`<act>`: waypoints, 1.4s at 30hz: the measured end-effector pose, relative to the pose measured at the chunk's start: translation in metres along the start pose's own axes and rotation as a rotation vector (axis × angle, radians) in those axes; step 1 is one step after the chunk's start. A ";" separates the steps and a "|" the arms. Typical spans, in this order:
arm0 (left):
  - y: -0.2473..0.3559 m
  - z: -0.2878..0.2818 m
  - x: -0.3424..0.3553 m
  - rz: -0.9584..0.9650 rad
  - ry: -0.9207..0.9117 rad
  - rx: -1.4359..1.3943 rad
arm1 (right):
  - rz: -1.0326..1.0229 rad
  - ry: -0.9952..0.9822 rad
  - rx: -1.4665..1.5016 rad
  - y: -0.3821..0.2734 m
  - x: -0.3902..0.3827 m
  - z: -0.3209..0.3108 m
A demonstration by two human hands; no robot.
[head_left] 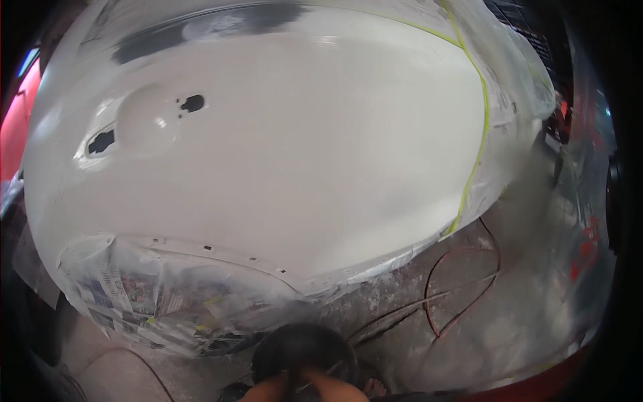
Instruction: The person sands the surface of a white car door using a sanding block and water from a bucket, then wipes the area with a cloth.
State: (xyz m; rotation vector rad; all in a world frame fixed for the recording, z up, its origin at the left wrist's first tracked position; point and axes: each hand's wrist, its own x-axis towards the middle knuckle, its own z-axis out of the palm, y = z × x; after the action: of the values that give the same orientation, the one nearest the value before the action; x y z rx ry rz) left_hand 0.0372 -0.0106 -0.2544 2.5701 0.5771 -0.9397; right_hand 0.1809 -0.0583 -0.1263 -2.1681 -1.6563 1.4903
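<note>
At 6 o'clock, nearest the camera, a dark rounded object (pixel 303 354) sits over a patch of bare skin that looks like the person's hands or forearms (pixel 301 390) coming in from the lower edge; it may be a spray tool held close, but I cannot tell which hand is which, nor whether the fingers are apart, together or clamped on it. Just beyond, from 7 to 6 o'clock, newspaper masking (pixel 144 301) is wrapped over the wheel opening under clear film. At 4 o'clock, 2 thin red hoses or cords (pixel 462 281) loop over the dusty floor (pixel 522 321). The car body panel (pixel 288 161) fills the middle, rising toward 12 o'clock, and it looks almost wholly covered in an even white coat with a soft wet sheen, so by my judgement the coating is well along. What seems left is the dark, thinly covered strip (pixel 201 30) along the top edge at 11 to 12 o'clock, and later the stripping of the masking. At 9 to 10 o'clock the handle recess shows 2 dark openings (pixel 102 141), 1 large and 1 small. 1 line of yellow-green masking tape (pixel 483 127) runs down the panel's edge at 2 to 3 o'clock, with plastic sheeting (pixel 522 80) beyond it.
</note>
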 end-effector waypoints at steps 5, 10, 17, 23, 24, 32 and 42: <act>-0.030 0.005 -0.033 -0.030 -0.015 0.084 | -0.062 0.053 0.172 -0.021 -0.002 0.007; 0.002 -0.142 -0.140 0.245 0.366 -0.815 | 0.023 0.125 0.384 0.017 0.009 0.016; 0.129 -0.510 -0.398 0.503 1.204 -0.728 | 0.015 0.122 0.500 0.000 0.017 0.014; 0.108 -0.717 -0.483 -0.057 1.905 0.980 | -0.013 0.086 0.536 -0.017 0.021 0.020; 0.100 -0.739 -0.478 -0.053 1.865 1.045 | -0.019 0.080 0.542 -0.020 0.023 0.020; 0.102 -0.863 -0.383 -0.231 1.678 1.074 | -0.016 0.030 0.594 -0.015 0.039 0.024; 0.189 -0.797 -0.180 0.478 1.532 1.322 | -0.021 -0.001 0.626 -0.017 0.042 0.028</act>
State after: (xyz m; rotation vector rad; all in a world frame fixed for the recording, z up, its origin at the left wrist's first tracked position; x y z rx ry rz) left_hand 0.4245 0.1363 0.4747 3.7620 -0.6979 1.5453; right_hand 0.1486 -0.0330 -0.1597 -1.7908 -1.0055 1.7015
